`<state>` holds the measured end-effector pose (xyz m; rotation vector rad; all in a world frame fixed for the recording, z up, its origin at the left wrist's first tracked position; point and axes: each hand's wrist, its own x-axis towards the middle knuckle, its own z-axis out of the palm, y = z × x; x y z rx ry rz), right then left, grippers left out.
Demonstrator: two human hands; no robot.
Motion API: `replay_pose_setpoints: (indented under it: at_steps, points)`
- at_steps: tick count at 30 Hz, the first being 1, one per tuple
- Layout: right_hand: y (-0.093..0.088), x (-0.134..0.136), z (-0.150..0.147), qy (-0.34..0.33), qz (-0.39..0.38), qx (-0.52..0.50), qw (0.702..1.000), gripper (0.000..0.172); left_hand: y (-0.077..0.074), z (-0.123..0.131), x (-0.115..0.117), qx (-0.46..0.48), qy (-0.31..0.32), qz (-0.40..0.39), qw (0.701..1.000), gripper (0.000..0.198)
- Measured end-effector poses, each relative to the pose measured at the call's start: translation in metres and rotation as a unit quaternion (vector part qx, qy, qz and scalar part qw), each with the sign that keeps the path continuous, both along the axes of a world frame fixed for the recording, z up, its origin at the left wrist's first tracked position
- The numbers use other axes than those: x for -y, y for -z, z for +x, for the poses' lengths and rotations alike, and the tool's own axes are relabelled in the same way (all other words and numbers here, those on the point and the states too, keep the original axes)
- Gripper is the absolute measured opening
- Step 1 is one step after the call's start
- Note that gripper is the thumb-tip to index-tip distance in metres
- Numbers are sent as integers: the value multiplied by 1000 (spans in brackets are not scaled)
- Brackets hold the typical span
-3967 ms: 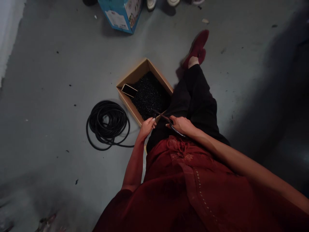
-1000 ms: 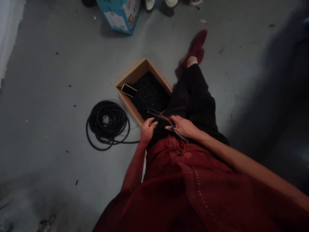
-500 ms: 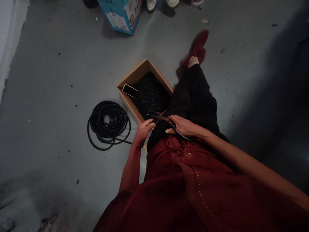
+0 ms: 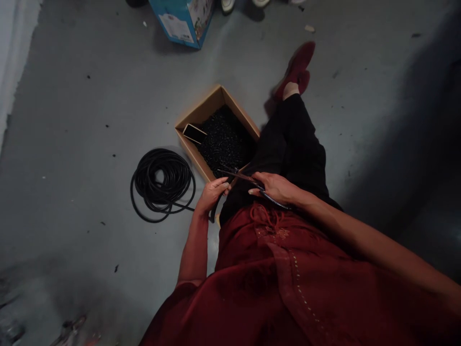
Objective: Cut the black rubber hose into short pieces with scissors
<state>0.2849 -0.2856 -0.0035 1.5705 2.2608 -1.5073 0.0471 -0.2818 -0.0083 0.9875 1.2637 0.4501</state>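
Note:
My left hand [image 4: 213, 193] is closed on the end of a black rubber tube [image 4: 212, 211], which runs back under my wrist to a loose coil [image 4: 163, 185] on the floor. My right hand [image 4: 275, 187] grips a pair of scissors [image 4: 242, 176], its fingers wrapped round the handles. The blades point left, just past the left fingertips, over the near edge of a cardboard box [image 4: 197, 156]. Inside the box lies a heap of small black pieces [image 4: 225, 139], too fine to make out singly.
A blue printed carton [image 4: 176, 26] stands on the floor at the top, with another person's shoes [image 4: 227, 5] beside it. My outstretched leg, in black trousers [image 4: 300, 125] and a red shoe [image 4: 297, 67], lies right of the box. Dark scraps dot the grey floor [image 4: 72, 144].
The scissor blades have come closer together near the left fingertips. More of the tube shows below my left hand. The view has shifted slightly.

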Motion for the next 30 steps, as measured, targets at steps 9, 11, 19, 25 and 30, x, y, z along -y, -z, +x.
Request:
replay_pose_setpoints:
  at_steps: [9, 11, 19, 25, 30]
  points:
    - [1, 1, -7, 21, -6, 64, 998, 39, 14, 0, 1, 1, -59, -11, 998, 34]
    - [4, 0, -9, 18, -11, 80, 997, 40, 22, 0, 1, 1, -67, -12, 998, 35]
    - [21, -4, -17, 13, -31, 150, 988, 46, 50, -1, 1, -34, -72, -8, 997, 36]
    - [26, -10, -18, 32, -51, 167, 984, 48, 56, -1, 4, -53, -111, 2, 992, 41]
    - [24, -10, -9, 59, -44, 129, 989, 48, 58, 0, 6, -56, -129, 26, 990, 47]
